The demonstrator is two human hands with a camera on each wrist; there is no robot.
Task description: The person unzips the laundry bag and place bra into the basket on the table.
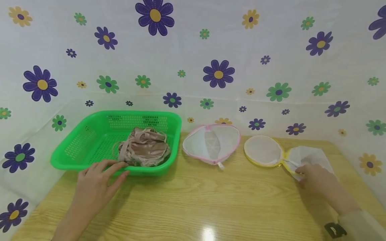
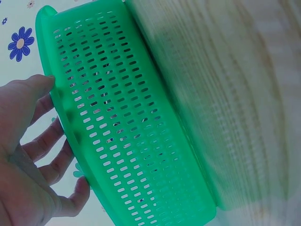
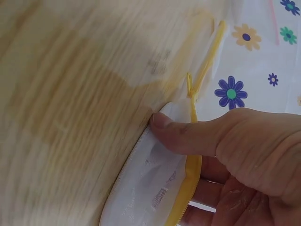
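Note:
My left hand (image 1: 94,182) holds the near rim of a green plastic basket (image 1: 64,164), thumb outside and fingers reaching over the edge. In the left wrist view the fingertips pass behind the rim of the perforated wall. Inside the basket, at its right, lies a crumpled beige garment (image 1: 147,147) with lace and straps. At the right, my right hand (image 1: 316,180) pinches the white mesh of a laundry bag (image 1: 262,150) with a yellow zip edge, spread open in two halves. In the right wrist view the thumb presses the inner mesh, with fingers behind the yellow edge.
Between basket and yellow-edged bag, a second white mesh bag (image 1: 211,144) with a pink zip edge stands unzipped. Everything is on a wooden table (image 1: 193,201). A flower-printed white cloth (image 1: 193,50) hangs along the back and sides. A black strap (image 1: 335,230) shows by the right sleeve.

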